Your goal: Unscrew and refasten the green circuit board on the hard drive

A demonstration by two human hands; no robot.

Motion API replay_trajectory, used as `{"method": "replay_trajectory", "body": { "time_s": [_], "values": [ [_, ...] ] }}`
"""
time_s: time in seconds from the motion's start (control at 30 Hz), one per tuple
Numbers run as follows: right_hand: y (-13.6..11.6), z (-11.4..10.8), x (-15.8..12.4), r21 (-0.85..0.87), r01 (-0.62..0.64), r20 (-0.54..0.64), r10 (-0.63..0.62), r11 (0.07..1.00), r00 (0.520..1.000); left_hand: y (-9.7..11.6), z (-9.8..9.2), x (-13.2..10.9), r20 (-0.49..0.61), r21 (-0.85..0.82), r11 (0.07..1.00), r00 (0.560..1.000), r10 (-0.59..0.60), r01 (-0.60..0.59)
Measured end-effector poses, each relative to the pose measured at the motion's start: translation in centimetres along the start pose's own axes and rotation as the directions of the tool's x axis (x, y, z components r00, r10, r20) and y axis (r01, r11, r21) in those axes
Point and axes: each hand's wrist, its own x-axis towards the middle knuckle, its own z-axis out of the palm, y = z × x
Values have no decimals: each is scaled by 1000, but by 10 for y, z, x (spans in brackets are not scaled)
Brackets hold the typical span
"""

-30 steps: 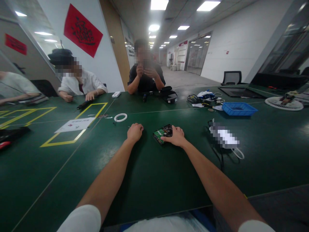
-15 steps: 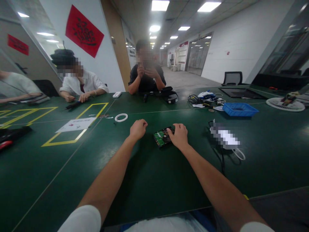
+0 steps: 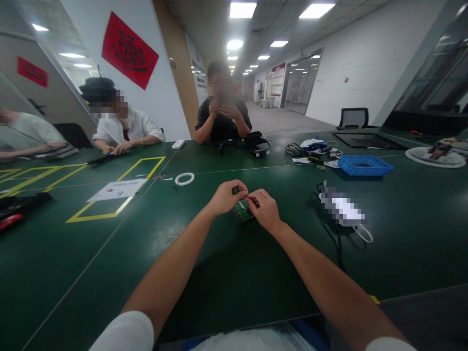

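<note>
A hard drive [image 3: 242, 211] with its green circuit board facing up lies on the dark green table in front of me. Over its far left edge is my left hand [image 3: 227, 197], thumb and fingertips pinched together. My right hand [image 3: 266, 208] covers the drive's right part, and its fingertips are pinched close to those of the left. Whatever lies between the fingertips is too small or too hidden to name. The near left part of the board shows between the two hands.
A white ring [image 3: 185, 179] and a paper sheet [image 3: 116, 189] lie to the left, by yellow tape outlines. On the right are a pixelated device [image 3: 341, 207] with cables and a blue tray [image 3: 365, 166]. Several people sit around the table.
My left hand has moved right, onto the hard drive, and now meets the right hand. The right hand has shifted slightly left and its fingers have drawn into a pinch.
</note>
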Motion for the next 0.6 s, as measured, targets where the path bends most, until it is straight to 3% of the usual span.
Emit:
{"method": "replay_trajectory", "body": {
  "time_s": [0.27,0.6],
  "values": [
    [-7,-7,0,11,-149,48,149,989,988,5,-1,-1,25,11,1000,999,-21,21],
    [-6,-5,0,49,-142,39,141,989,989,6,-2,0,33,23,1000,999,-14,13]
  ]
}}
